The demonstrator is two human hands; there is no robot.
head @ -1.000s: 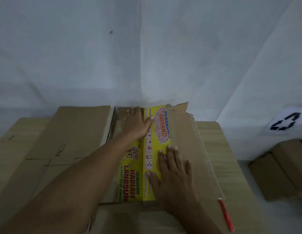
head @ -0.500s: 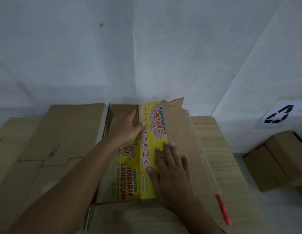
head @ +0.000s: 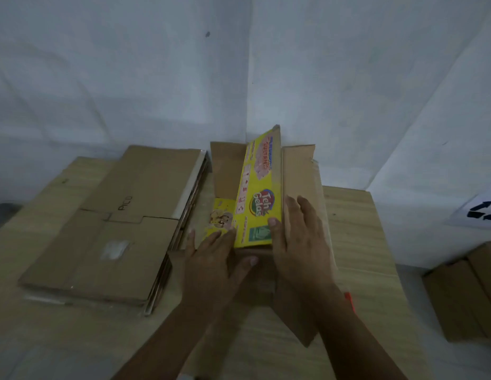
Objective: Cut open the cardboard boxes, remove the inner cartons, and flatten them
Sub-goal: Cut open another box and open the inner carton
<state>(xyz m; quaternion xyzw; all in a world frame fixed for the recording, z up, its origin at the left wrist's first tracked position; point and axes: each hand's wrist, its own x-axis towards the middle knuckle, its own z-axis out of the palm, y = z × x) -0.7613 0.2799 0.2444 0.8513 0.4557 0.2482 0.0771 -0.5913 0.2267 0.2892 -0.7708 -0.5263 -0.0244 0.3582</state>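
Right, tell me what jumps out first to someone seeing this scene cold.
The bright yellow Teh Gelas carton at the centre of the table stands out, tilted up on edge inside an opened brown cardboard box. Both hands frame its near end: the left hand at its lower left, the right hand flat against its brown right side. To the left lies a stack of flattened cardboard.

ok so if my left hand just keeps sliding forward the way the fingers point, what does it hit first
Most likely the yellow Teh Gelas carton. The left hand lies flat with its fingertips already at the carton's near bottom edge, pointing away from you, so it would push into that printed panel, then the brown box flap behind it. Depth is hard to judge here.
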